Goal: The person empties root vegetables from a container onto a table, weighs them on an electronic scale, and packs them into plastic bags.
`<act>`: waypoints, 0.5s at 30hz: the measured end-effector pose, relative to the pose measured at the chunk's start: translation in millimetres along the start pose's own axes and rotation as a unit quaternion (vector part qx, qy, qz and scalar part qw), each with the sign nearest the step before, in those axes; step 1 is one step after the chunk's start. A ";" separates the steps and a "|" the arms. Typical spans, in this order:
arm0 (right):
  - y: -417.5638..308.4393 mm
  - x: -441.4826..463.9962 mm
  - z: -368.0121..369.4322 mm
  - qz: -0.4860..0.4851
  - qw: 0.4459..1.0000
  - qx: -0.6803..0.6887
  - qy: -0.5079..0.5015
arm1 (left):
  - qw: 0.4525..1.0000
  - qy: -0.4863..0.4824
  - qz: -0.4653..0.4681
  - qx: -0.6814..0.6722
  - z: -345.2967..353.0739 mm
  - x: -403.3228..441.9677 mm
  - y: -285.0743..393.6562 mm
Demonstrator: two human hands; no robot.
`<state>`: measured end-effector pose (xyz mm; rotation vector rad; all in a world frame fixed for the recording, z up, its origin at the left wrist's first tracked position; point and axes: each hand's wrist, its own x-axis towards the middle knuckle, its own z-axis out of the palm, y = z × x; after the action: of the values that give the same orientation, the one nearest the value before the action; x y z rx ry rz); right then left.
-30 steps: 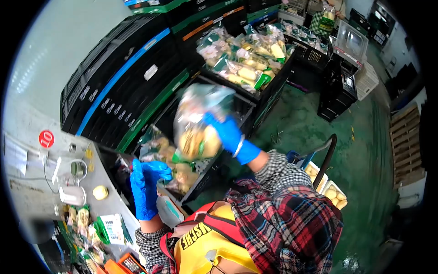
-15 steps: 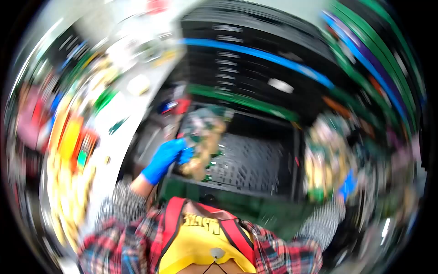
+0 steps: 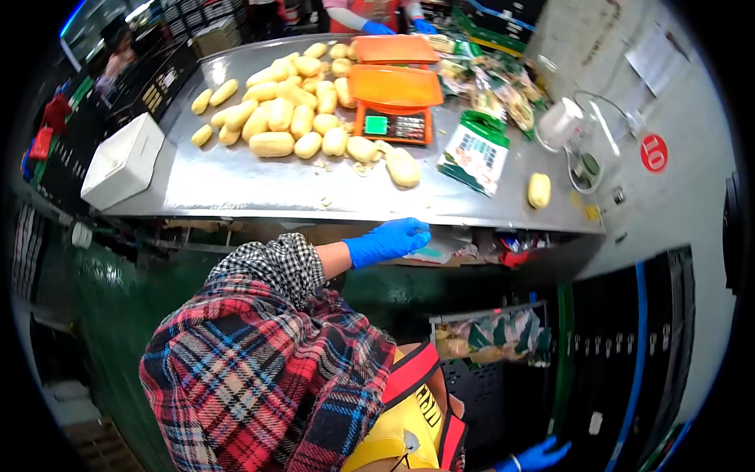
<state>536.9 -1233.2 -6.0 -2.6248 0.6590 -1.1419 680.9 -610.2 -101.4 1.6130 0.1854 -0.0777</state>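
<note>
My left hand (image 3: 391, 241), in a blue glove, is just off the front edge of the metal table (image 3: 259, 189). Its fingers reach forward, loosely bent, and nothing shows in them. Beyond it lie a large pale yellow potato-like piece (image 3: 403, 167) and a printed green-and-white bag (image 3: 475, 153). An orange weighing scale (image 3: 395, 124) with a green display stands behind them. At the bottom, my right hand (image 3: 539, 456) has its gloved fingers spread, holding nothing, beside the black crates. Filled bags (image 3: 495, 334) lie along one side of an open black crate (image 3: 470, 387).
Many pale yellow pieces (image 3: 279, 114) are heaped on the table. A white bin (image 3: 123, 163) stands at its left end; filled bags (image 3: 503, 94) and a white jug (image 3: 559, 124) are at the right. Across the table are a co-worker's gloved hands (image 3: 377, 28). Stacked crates (image 3: 602, 346) line the wall.
My view has turned left to the table. Both hands held filled bags before and are now without them. My left hand has moved from the crate to the table's edge.
</note>
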 end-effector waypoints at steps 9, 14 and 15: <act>-373.4 -91.5 222.7 -0.325 0.822 0.337 -0.325 | 0.958 0.276 0.027 0.074 -223.1 -2.8 -23.7; -521.6 -162.3 265.3 -0.385 0.748 0.354 -0.409 | 0.858 0.416 0.116 0.278 -397.8 -2.0 -58.4; -547.1 -175.7 267.0 -0.379 0.734 0.370 -0.425 | 0.811 0.449 0.098 0.363 -427.0 3.3 -59.8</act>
<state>801.0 -666.1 -106.7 -2.2349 -0.9297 -0.0717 646.9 -181.9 -138.6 2.3198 0.7923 0.8991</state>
